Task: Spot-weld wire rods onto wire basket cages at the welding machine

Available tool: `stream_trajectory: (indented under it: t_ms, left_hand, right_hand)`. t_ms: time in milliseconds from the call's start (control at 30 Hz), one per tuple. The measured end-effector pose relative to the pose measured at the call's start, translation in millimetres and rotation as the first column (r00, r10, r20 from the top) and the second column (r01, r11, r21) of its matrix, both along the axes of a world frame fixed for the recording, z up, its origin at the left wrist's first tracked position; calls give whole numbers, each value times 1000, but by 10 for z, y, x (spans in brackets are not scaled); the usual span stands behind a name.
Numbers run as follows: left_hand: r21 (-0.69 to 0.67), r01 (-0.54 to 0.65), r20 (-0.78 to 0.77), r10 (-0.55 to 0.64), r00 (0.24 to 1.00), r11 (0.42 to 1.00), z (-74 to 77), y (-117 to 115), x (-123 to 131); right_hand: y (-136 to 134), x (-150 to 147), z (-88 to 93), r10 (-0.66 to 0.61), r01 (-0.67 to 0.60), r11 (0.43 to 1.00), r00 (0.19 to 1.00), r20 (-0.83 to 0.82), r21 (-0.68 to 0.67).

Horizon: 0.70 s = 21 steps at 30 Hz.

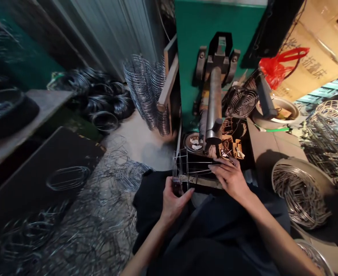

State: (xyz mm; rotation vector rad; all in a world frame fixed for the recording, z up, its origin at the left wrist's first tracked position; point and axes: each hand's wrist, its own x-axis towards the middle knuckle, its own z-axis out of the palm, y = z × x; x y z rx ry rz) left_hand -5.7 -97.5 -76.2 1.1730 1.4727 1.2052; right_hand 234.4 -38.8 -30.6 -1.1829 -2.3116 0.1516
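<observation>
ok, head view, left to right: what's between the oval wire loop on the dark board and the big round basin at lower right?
oval wire loop → wire heap on the floor → left hand → right hand → big round basin

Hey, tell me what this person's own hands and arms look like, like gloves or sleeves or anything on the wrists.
Both the left hand and the right hand are ungloved, and both forearms are bare as far as they show. No sleeves, watch, bracelet or markings can be made out. Dark clothing covers the lap between them.
</observation>
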Motion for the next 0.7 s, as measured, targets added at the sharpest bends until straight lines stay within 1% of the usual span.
stream_trajectory:
  t_ms: [100, 233, 433, 700]
  left_hand:
    - [22, 8, 7, -9, 1000, 1000, 28, 27, -45]
    - [44, 14, 29, -15, 999, 999, -1, 82, -88]
    - [63, 16, 56, -20, 998, 998, -69, 211, -143]
    - [11, -16, 105, 14, 994, 1000, 14, 299, -136]
  right_hand:
    - [55, -15, 80, 28, -28, 1000, 997, -75, -3]
    - [139, -48, 131, 51, -50, 999, 987, -152, 6]
    - [259, -111, 92, 45, -38, 998, 988, -150, 48]
    - [340, -137, 134, 39, -28, 997, 984, -173, 66]
